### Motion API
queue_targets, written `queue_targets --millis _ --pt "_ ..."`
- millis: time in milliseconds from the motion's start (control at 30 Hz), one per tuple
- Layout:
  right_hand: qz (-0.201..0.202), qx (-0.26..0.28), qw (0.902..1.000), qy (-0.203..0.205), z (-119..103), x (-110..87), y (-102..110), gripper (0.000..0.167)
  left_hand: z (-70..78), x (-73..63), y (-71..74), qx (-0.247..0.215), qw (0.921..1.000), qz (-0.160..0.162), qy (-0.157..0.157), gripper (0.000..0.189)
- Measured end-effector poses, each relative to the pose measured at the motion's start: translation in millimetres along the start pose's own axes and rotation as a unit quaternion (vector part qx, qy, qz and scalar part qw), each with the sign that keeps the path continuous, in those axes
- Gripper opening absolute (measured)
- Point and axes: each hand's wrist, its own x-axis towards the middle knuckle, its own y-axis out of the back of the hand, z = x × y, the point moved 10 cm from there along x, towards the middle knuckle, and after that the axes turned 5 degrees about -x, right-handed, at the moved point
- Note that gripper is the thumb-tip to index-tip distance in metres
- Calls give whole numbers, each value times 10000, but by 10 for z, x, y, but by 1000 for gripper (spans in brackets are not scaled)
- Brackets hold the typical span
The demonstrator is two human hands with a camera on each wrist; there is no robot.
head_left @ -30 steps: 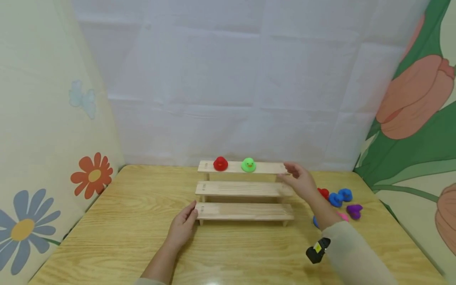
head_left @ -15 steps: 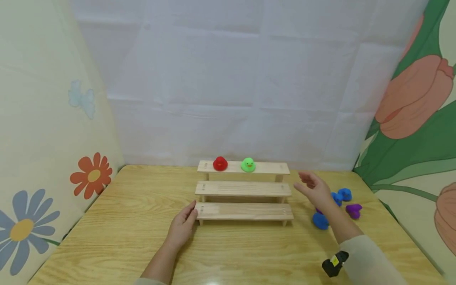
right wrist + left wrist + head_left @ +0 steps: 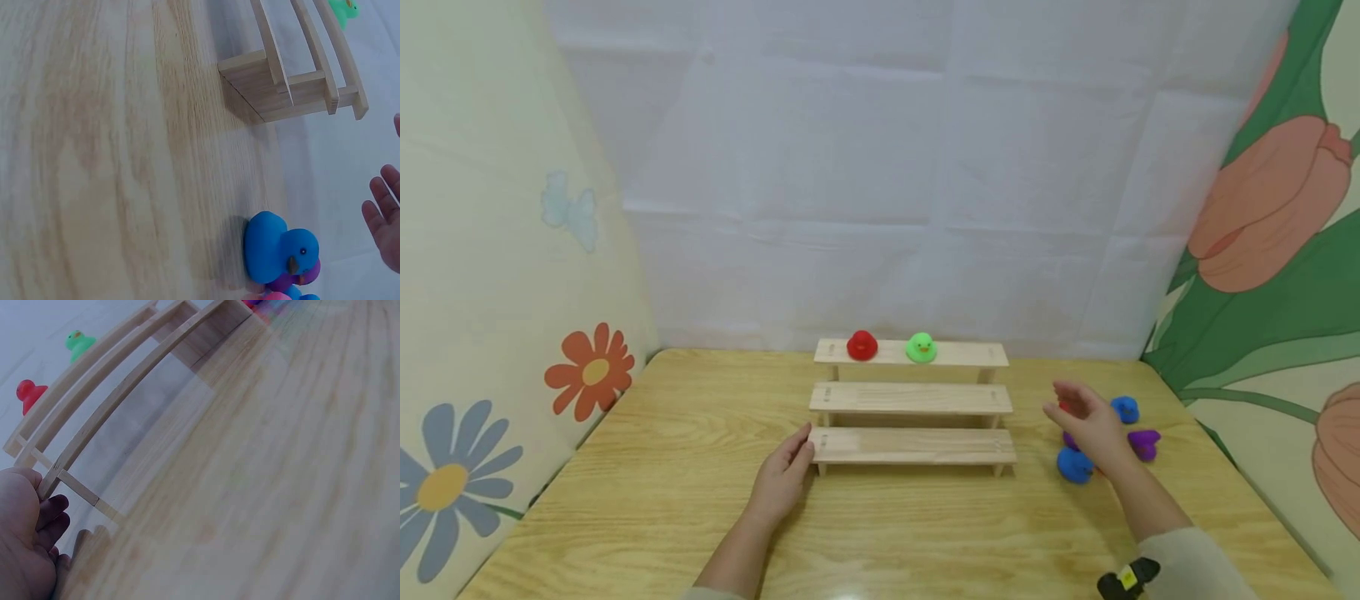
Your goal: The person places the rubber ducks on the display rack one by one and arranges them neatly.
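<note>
A three-step wooden stand [image 3: 913, 398] stands on the table, with a red rubber duck [image 3: 862, 345] and a green rubber duck [image 3: 921, 347] on its top step. My left hand [image 3: 781, 477] holds the left end of the lowest step; in the left wrist view the thumb is at the step's end and the fingers curl below it. My right hand [image 3: 1093, 425] is over the ducks to the right of the stand, fingers loosely bent and nothing in them. Near it lie a blue duck [image 3: 1075, 466], another blue duck [image 3: 1125, 409] and a purple duck [image 3: 1144, 444]. The hand partly covers others.
The wood-grain table [image 3: 700, 500] ends at a white cloth backdrop [image 3: 865, 167]. Flower-printed panels flank it on both sides. A black wrist camera [image 3: 1129, 578] sits at the right sleeve. A pink duck [image 3: 275, 296] shows at the bottom of the right wrist view.
My right hand has moved right and toward me, from the right end of the top step to over the loose ducks. My left hand has stayed at the stand.
</note>
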Motion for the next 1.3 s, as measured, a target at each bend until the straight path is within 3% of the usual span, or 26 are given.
queue_targets --millis 633,867,1300 --pt "208 -306 9991 -226 289 -242 132 54 -1 -15 5 14 10000 -7 82 48" --pt "218 -542 9983 -21 316 -338 153 52 0 -18 0 0 10000 -17 81 48" --pt "272 -559 9980 -64 470 -424 193 51 -6 -18 3 -9 9999 -65 117 49"
